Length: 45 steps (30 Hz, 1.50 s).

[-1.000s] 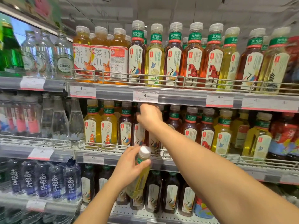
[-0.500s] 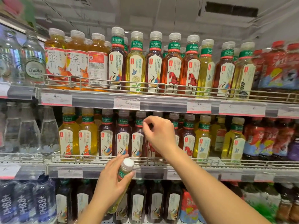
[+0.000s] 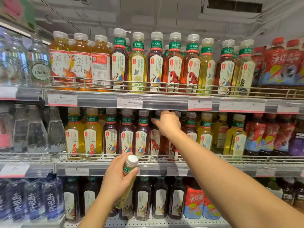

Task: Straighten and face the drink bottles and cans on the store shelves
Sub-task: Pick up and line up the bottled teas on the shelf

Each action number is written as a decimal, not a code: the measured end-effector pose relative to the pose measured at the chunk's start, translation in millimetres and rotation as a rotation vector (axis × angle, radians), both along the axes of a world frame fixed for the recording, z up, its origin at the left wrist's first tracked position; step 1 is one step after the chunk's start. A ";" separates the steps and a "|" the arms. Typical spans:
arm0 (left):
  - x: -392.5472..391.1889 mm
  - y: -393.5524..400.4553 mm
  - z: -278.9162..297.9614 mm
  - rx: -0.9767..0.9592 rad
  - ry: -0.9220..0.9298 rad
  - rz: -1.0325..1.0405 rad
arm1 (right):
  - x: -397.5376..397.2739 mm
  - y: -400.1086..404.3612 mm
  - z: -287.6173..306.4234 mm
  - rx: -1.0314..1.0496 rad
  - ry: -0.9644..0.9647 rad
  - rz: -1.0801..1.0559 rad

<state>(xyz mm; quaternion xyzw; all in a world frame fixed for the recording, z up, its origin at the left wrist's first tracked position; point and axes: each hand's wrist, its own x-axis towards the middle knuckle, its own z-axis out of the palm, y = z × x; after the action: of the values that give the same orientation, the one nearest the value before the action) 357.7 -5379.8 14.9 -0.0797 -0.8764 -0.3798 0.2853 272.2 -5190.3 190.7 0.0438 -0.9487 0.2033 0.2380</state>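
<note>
My left hand [image 3: 117, 177] grips a pale yellow tea bottle [image 3: 129, 168] with a white cap, held tilted in front of the middle shelf's edge. My right hand [image 3: 167, 123] reaches into the middle shelf and holds the neck of an amber tea bottle with a red horse label [image 3: 155, 143]; its cap is hidden by my fingers. Dark tea bottles [image 3: 126, 134] stand in a row to its left and yellow ones [image 3: 93, 134] further left, labels facing out.
The top shelf [image 3: 164, 102] carries a row of tea bottles behind a wire rail. Glass water bottles [image 3: 35, 129] stand at the left, red-labelled drinks [image 3: 269, 134] at the right. The bottom shelf holds dark tea bottles [image 3: 143, 199] and blue water bottles [image 3: 32, 201].
My right hand has shifted right along the middle shelf, from the dark bottles to the horse-label bottle. My left hand keeps hold of the yellow bottle.
</note>
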 end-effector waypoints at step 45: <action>10.9 245.4 63.2 0.168 0.019 -0.311 | 123.6 213.0 -144.7 -0.323 -0.153 0.288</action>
<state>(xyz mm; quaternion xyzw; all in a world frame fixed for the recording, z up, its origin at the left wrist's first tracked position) 368.5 -5134.5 78.1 -0.1937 -0.8159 -0.4904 0.2372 395.8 -4977.3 46.0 0.1243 -0.9030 0.3874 0.1379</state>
